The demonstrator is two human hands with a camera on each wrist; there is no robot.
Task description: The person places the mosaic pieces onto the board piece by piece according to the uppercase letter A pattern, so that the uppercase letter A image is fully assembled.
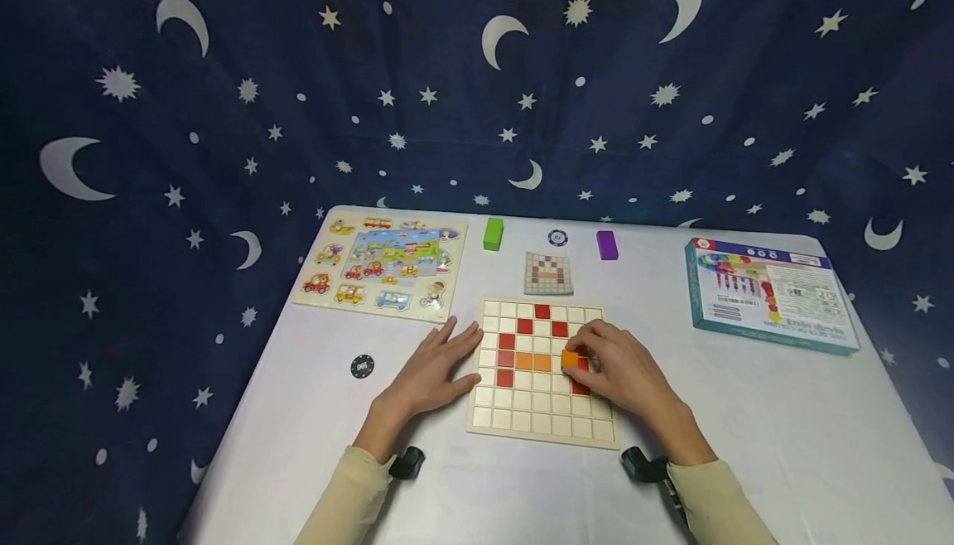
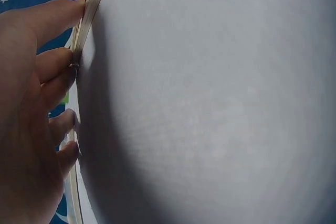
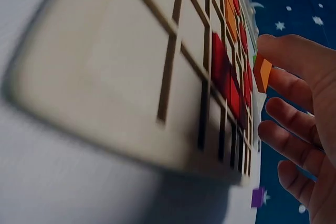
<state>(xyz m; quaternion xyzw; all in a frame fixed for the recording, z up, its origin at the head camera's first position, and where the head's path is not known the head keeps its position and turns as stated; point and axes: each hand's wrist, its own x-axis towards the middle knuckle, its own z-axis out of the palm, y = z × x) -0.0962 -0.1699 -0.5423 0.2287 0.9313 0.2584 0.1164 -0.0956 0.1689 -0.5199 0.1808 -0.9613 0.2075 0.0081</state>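
Observation:
A square wooden grid board (image 1: 542, 421) lies on the table, most cells holding plain tiles, with red tiles (image 1: 542, 311) stepping down on both sides and two orange tiles (image 1: 532, 361) in a row. Over the board's right half, my right hand (image 1: 626, 363) pinches another orange tile (image 3: 262, 72) between thumb and forefinger, just above the surface. My left hand (image 1: 436, 371) lies with fingers spread, touching the board's left edge. Beyond the board sits a small pattern card (image 1: 547, 273) showing a similar coloured grid.
At the back left lies a vehicle peg puzzle board (image 1: 350, 313). A green block (image 1: 493, 233), a purple block (image 1: 607, 245) and a blue-white chip (image 1: 557, 238) stand behind the card. A black chip (image 1: 362, 366) is at left, a boxed set (image 1: 771, 296) at right.

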